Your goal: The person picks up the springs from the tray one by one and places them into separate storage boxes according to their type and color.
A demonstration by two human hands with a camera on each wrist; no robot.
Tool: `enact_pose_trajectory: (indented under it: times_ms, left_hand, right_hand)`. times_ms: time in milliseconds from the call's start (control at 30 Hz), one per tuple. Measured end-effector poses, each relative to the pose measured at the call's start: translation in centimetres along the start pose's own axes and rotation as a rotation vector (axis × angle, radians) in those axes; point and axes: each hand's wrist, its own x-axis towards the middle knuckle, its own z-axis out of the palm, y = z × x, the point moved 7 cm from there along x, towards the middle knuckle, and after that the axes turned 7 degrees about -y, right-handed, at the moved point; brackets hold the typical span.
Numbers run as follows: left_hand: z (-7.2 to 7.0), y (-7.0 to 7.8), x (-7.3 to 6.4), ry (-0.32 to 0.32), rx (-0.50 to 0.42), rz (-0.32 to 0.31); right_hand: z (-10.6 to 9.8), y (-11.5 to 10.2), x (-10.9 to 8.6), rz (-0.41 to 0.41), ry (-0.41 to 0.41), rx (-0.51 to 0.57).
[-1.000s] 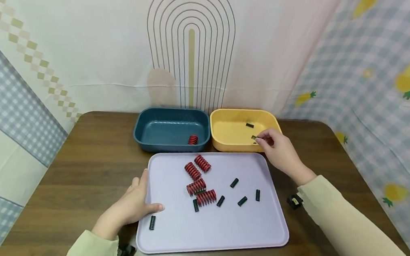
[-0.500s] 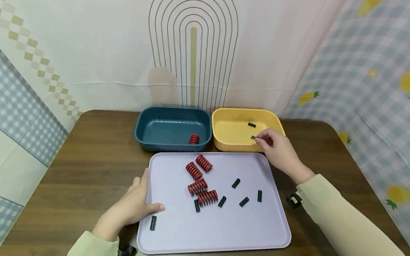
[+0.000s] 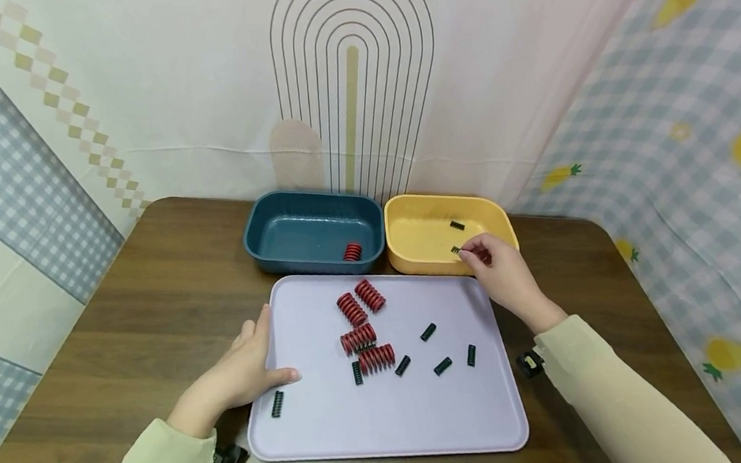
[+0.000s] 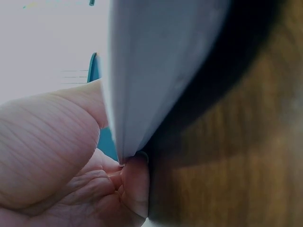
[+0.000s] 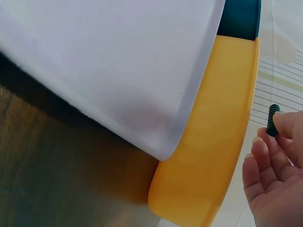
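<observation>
My right hand [image 3: 502, 270] pinches a small dark green spring [image 5: 273, 120] between thumb and fingertips, over the near right part of the yellow bin [image 3: 412, 259]. Inside that bin lies another dark green spring [image 3: 457, 224]. My left hand [image 3: 243, 367] holds the left rim of the pale lilac tray [image 3: 386, 414], thumb over the top and fingers along the outer side. On the tray are several thick red springs [image 3: 352, 309] in a group. Several small dark green springs [image 3: 442, 366] are scattered about them, one partly hidden between two red ones.
A dark blue bin [image 3: 294, 260] stands left of the yellow one, with a red spring [image 3: 352, 252] inside. Both bins are just behind the tray on a brown wooden table [image 3: 169, 278]. Patterned cloth [image 3: 213, 98] hangs behind the table.
The head view has shifted slightly, so the tray and bins appear a little further right. Both hands keep their holds, and the right one stays over the yellow bin with the spring.
</observation>
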Motion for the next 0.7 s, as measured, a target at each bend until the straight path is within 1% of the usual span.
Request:
enact_pose_trajectory:
  times_ms: [267, 700]
  left_hand:
    - [0.2, 0.05, -0.18, -0.019, -0.011, -0.018]
    - [-0.04, 0.12, -0.1, -0.008, -0.001, -0.001]
  right_hand:
    - [0.45, 0.44, 0.05, 0.002, -0.012, 0.005]
    - [0.04, -0.04, 0.17, -0.013, -0.006, 0.017]
